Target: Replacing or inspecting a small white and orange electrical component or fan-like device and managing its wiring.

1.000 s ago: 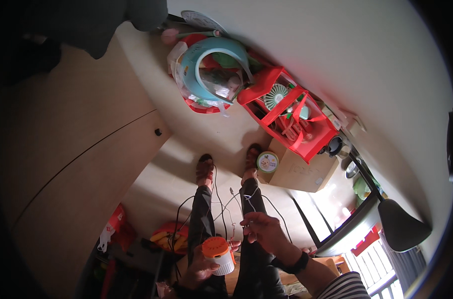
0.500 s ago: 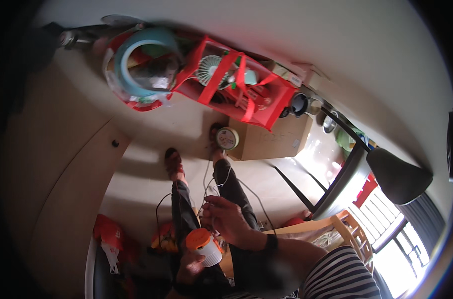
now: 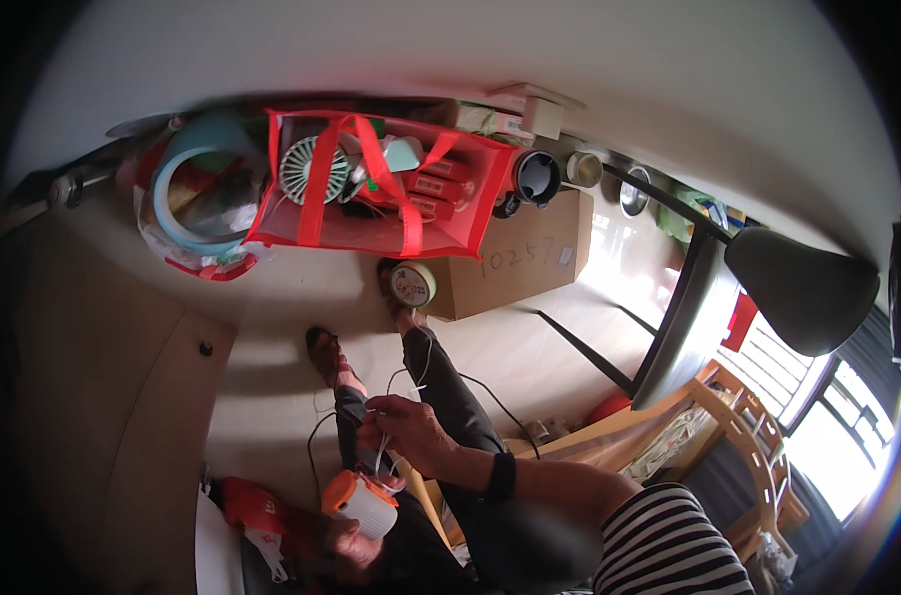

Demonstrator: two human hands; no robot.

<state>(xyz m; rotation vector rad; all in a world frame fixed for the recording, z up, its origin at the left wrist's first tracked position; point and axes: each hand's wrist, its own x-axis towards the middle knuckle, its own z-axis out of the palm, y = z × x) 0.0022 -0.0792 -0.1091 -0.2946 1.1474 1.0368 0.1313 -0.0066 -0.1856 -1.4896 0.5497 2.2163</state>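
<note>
The left grip (image 3: 349, 542) is clamped on one white cup (image 3: 376, 517), whose orange lid (image 3: 339, 491) tilts away to the left; the cup sits in the hand, just nearer the body than the right grip (image 3: 409, 428). The right grip has its fingertips together on one white cable (image 3: 382, 456), which hangs from it toward the cup.

Writing shows in several places. Beyond and to the right of the right grip, one cardboard box (image 3: 518, 260) bears a row of handwritten digits and one small white label (image 3: 566, 255). Straight beyond the right grip, one round tub (image 3: 412, 285) has a cartoon picture and print too small to read on its lid. Farther beyond, one red bag (image 3: 301, 236) holds three red packs (image 3: 438, 186) with white printed labels, and one pale green fan (image 3: 314, 170). Left of the left grip, one red plastic bag (image 3: 262, 504) carries white marks that cannot be made out.

Counted besides: two sandals (image 3: 323, 355) on the feet beyond the grips, one dark pot (image 3: 537, 177) past the box, one metal bowl (image 3: 634, 191) farther right, and one black wristband (image 3: 502, 476) behind the right grip.
</note>
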